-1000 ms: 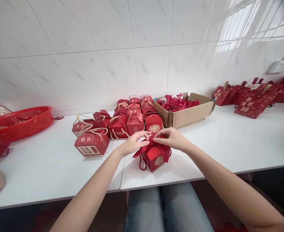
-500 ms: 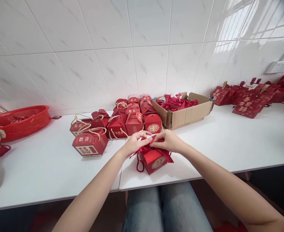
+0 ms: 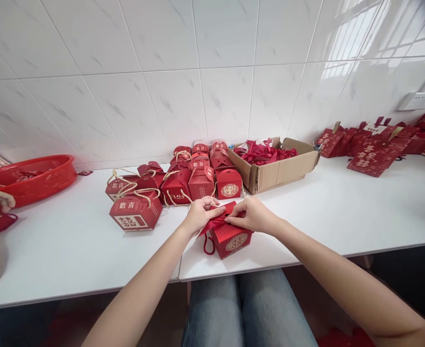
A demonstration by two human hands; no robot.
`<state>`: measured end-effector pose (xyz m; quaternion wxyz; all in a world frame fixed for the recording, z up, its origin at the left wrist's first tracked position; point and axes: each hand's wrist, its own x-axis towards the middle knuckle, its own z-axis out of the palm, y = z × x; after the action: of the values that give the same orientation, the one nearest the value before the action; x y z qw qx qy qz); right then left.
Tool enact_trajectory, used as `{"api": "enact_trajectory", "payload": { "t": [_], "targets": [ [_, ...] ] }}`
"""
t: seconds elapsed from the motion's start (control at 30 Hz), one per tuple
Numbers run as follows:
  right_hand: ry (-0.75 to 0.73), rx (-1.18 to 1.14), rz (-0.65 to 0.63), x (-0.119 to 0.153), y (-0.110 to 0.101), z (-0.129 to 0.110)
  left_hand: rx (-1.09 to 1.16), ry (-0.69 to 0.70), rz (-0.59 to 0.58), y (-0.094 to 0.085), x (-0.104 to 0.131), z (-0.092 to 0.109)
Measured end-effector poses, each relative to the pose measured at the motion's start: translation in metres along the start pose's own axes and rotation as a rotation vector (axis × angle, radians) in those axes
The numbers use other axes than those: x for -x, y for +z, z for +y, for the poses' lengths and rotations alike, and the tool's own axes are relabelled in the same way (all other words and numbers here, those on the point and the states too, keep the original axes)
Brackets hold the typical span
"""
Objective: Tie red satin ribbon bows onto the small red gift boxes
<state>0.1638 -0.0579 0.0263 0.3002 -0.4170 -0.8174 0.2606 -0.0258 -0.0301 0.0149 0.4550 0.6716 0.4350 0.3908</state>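
Observation:
A small red gift box point(image 3: 230, 237) with a gold round emblem stands on the white table close to its front edge. On top of it lies a red ribbon point(image 3: 212, 224), partly hidden by my fingers. My left hand point(image 3: 204, 214) is closed on the ribbon at the box's left top. From the right, my right hand point(image 3: 250, 214) pinches the ribbon near the middle of the lid. A dark red cord loop point(image 3: 208, 245) hangs down the box's left side.
Behind the hands several red gift boxes point(image 3: 201, 179) stand grouped, some with rope handles. A cardboard box point(image 3: 281, 172) holds red ribbons. A red basin point(image 3: 42, 185) and another person's hand point(image 3: 3, 197) are at left; red bags point(image 3: 371, 154) lean along the wall at right.
The ribbon end that lay across the box's right side no longer shows there. My right hand has shifted slightly, and more of the box's top is visible.

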Motion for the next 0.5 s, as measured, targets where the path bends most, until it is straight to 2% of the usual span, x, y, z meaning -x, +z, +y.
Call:
{"api": "enact_trajectory", "payload": {
  "t": [0.23,0.37,0.5],
  "targets": [
    [0.118,-0.281,0.120,0.010,0.002,0.001,0.024,0.063,0.020,0.004,0.004,-0.004],
    [0.201,-0.476,0.116,0.015,-0.002,0.001,0.064,-0.013,-0.008,0.008,0.008,0.000],
    [0.218,-0.526,0.103,0.018,-0.005,0.001,0.156,-0.081,-0.092,0.013,0.013,0.005]
  ]
}}
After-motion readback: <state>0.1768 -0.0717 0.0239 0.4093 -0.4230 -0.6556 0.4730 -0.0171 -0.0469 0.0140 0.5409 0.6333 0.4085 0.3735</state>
